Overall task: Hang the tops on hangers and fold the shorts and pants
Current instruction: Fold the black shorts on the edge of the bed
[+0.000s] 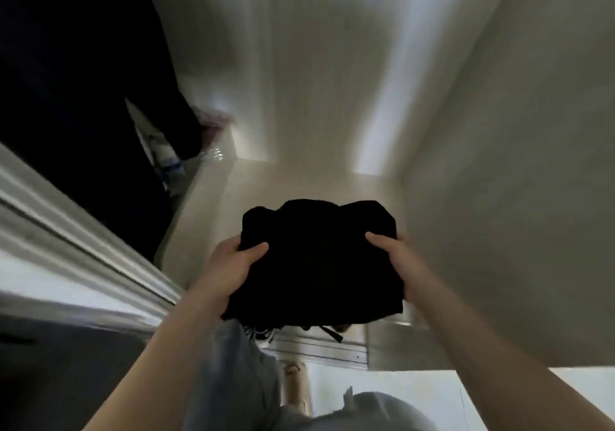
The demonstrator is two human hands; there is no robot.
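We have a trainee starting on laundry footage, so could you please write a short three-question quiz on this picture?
1. True or false: only the left hand holds the folded black bundle.
2. Where do the thumbs lie? A) under the bundle B) on top of it C) off it entirely
3. Fill in: a dark hanging garment fills the upper ___ of the view.

Key: 1 false, the right hand grips it too; 2 B; 3 left.
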